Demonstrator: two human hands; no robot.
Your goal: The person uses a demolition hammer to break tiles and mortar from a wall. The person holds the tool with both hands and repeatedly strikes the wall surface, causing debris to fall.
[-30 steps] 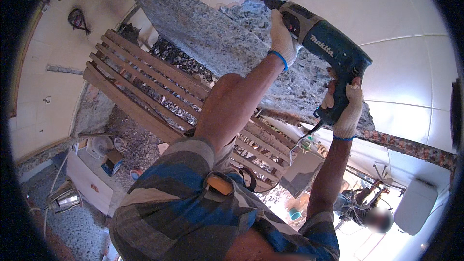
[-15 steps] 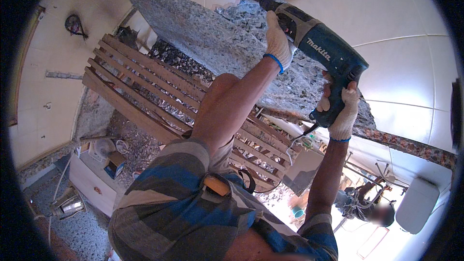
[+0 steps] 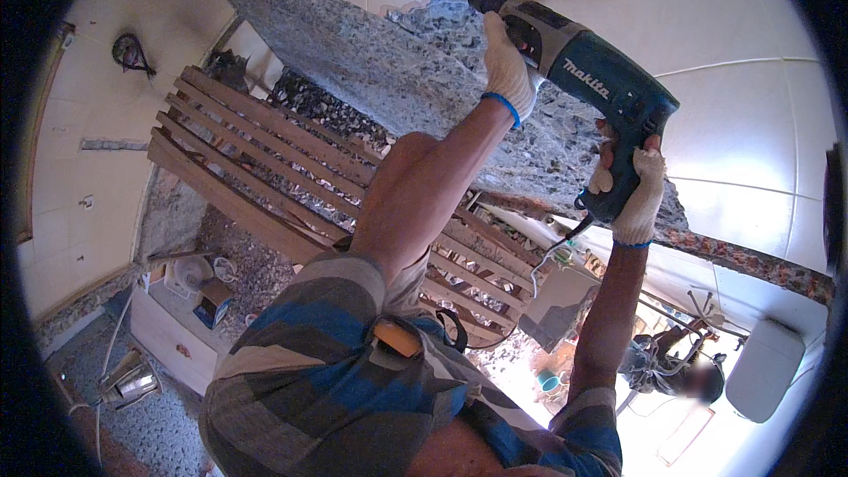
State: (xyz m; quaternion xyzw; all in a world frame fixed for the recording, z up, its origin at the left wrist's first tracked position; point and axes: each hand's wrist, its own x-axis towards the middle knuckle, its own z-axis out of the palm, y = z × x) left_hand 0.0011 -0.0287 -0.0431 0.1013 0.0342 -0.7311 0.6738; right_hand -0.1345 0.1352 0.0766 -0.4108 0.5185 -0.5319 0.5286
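Observation:
A teal and grey rotary hammer drill (image 3: 609,75) is held up against the wall at the upper right. Its bit end meets the broken tile edge above the rough grey bared wall (image 3: 353,57). My left hand (image 3: 510,71), in a white knit glove with a blue cuff, is closed round the front of the drill behind the chuck. My right hand (image 3: 638,190), gloved alike with bare fingertips showing, grips the rear handle; a dark cord leaves the handle's bottom. The bit's tip is hard to make out.
Below me lies a slatted wooden platform (image 3: 265,163) with rubble (image 3: 243,238) under it. Cream tiles (image 3: 733,132) cover the wall at right. A box (image 3: 212,302) and white tubs sit at lower left, near a metal lamp-like object (image 3: 132,382). Another person (image 3: 702,382) is at lower right.
The drill's rear and my right hand have shifted slightly to the right in the picture. My left hand keeps its hold at the front, and the bit end stays by the tile edge.

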